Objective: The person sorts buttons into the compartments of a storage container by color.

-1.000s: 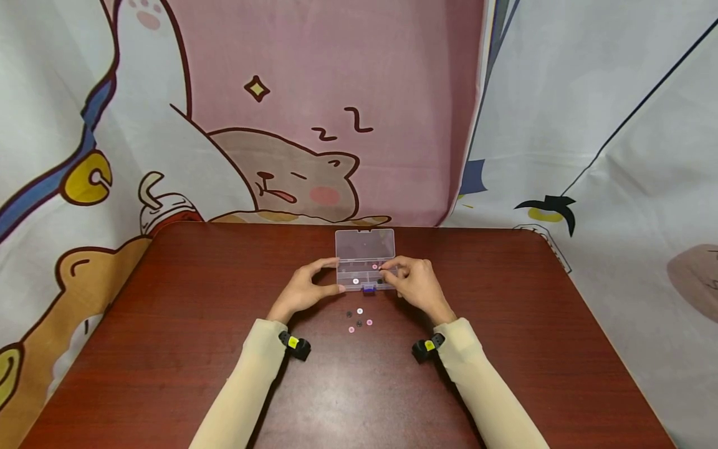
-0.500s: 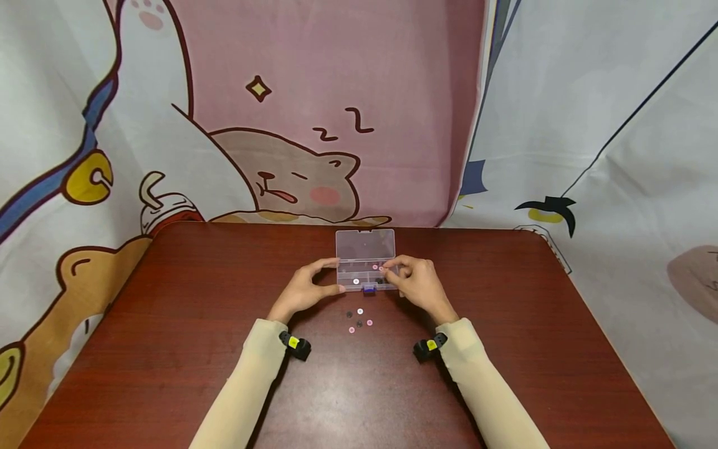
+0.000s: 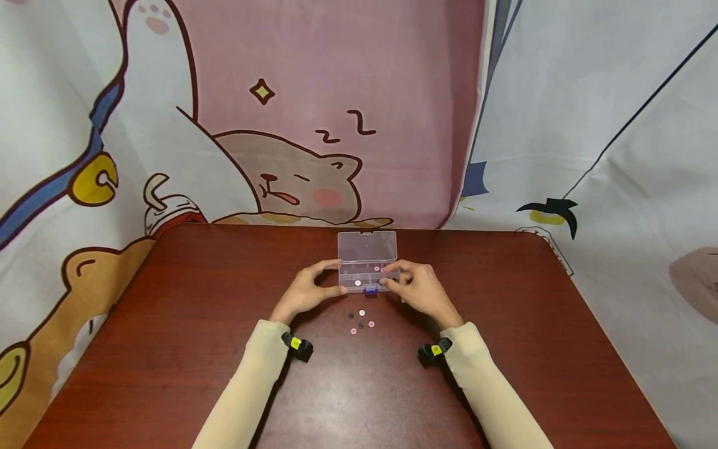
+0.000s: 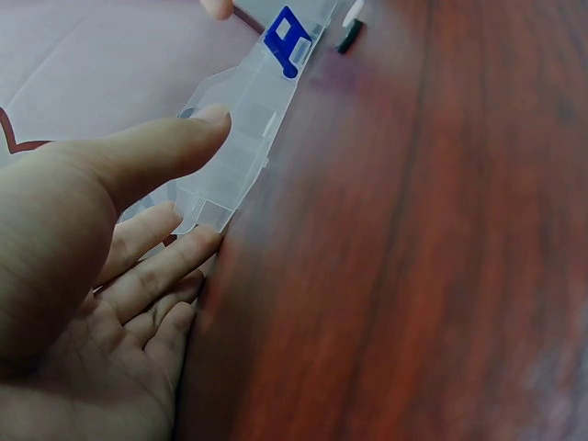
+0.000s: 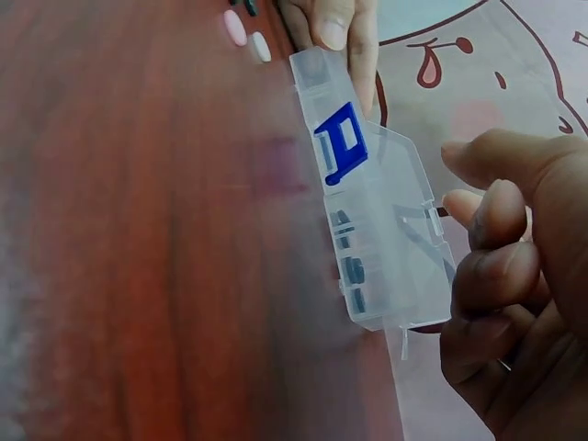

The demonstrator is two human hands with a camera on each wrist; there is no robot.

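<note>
A clear plastic compartment box [image 3: 349, 289] stands with its lid [image 3: 367, 247] raised at the back and a blue latch [image 3: 371, 292] in front. My left hand [image 3: 306, 290] holds its left end, thumb at the front wall and fingers at the side. Over the right end hovers my right hand [image 3: 422, 288], thumb and index finger apart with nothing between them, the other fingers bent. Inside lie a white button [image 3: 358, 283], two pink buttons [image 3: 377, 269] and, in the right wrist view, dark buttons [image 5: 354, 269] behind the front wall.
In front of the box lie several loose small buttons: a white one [image 3: 362, 313], pink ones [image 3: 371, 324] and black ones [image 3: 351, 316]. The brown table [image 3: 477, 386] ends just behind the box, against a printed cloth [image 3: 415, 125].
My right hand has let go of a pink button, which now lies in the back row beside another; thumb and index finger have spread. The left hand stays at the box.
</note>
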